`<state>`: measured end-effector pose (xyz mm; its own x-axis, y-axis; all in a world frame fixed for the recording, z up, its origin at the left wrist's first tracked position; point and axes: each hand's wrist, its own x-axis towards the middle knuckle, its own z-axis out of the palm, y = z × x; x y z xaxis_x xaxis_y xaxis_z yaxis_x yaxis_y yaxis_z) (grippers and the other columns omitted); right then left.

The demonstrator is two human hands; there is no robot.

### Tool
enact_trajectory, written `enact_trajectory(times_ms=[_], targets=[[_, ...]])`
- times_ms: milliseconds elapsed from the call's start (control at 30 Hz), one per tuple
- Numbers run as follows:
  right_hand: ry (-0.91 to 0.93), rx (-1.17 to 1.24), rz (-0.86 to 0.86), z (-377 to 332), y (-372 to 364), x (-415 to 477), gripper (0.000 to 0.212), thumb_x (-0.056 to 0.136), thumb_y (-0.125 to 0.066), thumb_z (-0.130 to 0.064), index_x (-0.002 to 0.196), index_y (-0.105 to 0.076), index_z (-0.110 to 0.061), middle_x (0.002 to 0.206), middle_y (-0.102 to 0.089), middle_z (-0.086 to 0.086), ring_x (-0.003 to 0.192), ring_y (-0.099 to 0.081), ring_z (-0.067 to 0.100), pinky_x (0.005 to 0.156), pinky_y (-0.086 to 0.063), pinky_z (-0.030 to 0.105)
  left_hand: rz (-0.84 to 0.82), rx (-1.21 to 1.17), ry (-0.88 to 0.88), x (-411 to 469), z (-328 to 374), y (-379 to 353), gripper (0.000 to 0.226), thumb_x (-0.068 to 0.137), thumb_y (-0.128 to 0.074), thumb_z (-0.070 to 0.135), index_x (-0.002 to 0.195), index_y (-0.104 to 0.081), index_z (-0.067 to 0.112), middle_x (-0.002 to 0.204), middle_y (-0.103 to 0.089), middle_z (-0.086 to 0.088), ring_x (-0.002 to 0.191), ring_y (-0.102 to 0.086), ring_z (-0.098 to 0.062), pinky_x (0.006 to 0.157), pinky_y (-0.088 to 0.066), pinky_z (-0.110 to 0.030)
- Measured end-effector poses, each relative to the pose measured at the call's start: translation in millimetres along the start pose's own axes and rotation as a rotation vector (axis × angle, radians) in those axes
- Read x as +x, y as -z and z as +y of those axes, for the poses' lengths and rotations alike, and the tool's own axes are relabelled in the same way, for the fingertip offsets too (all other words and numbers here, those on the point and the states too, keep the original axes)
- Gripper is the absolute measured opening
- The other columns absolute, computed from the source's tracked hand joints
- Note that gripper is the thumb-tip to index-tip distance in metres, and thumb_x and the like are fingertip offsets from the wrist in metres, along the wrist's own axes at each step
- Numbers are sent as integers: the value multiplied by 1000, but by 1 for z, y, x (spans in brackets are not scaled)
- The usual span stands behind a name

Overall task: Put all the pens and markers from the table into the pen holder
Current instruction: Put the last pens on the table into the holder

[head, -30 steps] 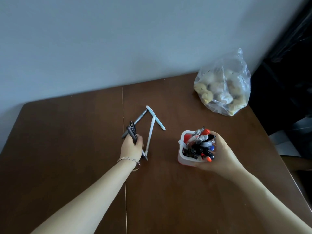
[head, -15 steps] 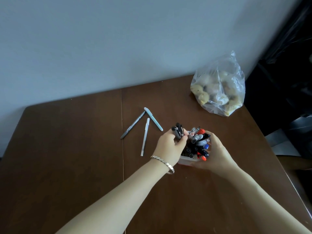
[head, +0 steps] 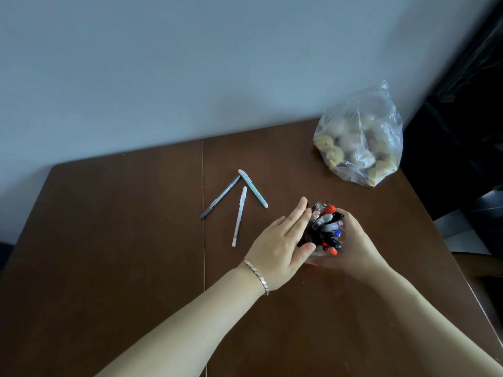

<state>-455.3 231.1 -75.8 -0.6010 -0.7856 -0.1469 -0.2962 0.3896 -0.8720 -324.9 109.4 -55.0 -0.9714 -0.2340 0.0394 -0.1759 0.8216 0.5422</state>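
Our right hand [head: 351, 247] wraps around the holder [head: 317, 253], crammed with pens. Our left hand [head: 277, 247] lies flat and released against its left side, holding nothing. Beyond the left hand three pens [head: 239, 216] lie on the table [head: 109, 240].

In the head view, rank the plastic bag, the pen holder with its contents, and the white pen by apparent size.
1. plastic bag
2. pen holder, partly hidden by both hands
3. white pen, long but very thin
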Motion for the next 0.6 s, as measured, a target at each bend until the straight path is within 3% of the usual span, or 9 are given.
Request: enact_trajectory(times_ms=[67,133,233,367,467,533,600], targets=[[-29,-9,-15,2,0,3,99,33,-88,-45,119,-44,-27,113,-51,-11,108,-52,7,92,-47,32,30,-165,63,3,3,9,61,94,-15,47,141,-30,13,152,-27,0,135,-31,-6,113,-21,-26],[-58,-28,-55,6,-1,9,92,34,-85,-55,112,-46,-26,106,-52,-12,97,-53,4,87,-52,36,213,-323,174,4,-3,18,47,95,-27,36,135,-42,16,138,-51,0,123,-45,-6,105,-31,-20],[-52,-93,-96,11,-1,13,86,37,-79,-68,105,-51,-24,104,-60,-5,97,-61,11,85,-54,42,435,-227,511,-2,-35,18,29,93,-46,18,121,-54,18,120,-61,1,107,-57,-12,87,-45,-23],[-27,-109,-95,9,1,17,84,37,-82,-61,106,-52,-23,106,-60,-5,100,-59,9,86,-52,35,192,-22,889,-2,-85,7,27,88,-57,22,113,-51,15,111,-56,-5,95,-59,-23,78,-53,-37],[-12,-127,-131,7,2,19,74,40,-75,-70,98,-49,-32,95,-54,-8,87,-53,8,78,-49,27,73,-23,969,6,-104,1,23,88,-57,25,107,-50,13,109,-58,-9,96,-59,-26,79,-52,-39],[-26,-93,-164,-5,4,15,70,40,-75,-54,103,-46,-44,103,-54,-9,93,-55,10,80,-48,23,11,2,989,12,-106,-1,20,90,-53,24,104,-49,10,105,-62,-12,93,-61,-28,72,-49,-36],[0,-44,-158,-14,4,11,57,40,-72,-44,93,-53,-40,93,-60,-7,87,-59,12,77,-50,26,-38,-18,1029,15,-103,1,19,90,-51,21,104,-50,9,102,-64,-13,87,-63,-27,68,-48,-34]])
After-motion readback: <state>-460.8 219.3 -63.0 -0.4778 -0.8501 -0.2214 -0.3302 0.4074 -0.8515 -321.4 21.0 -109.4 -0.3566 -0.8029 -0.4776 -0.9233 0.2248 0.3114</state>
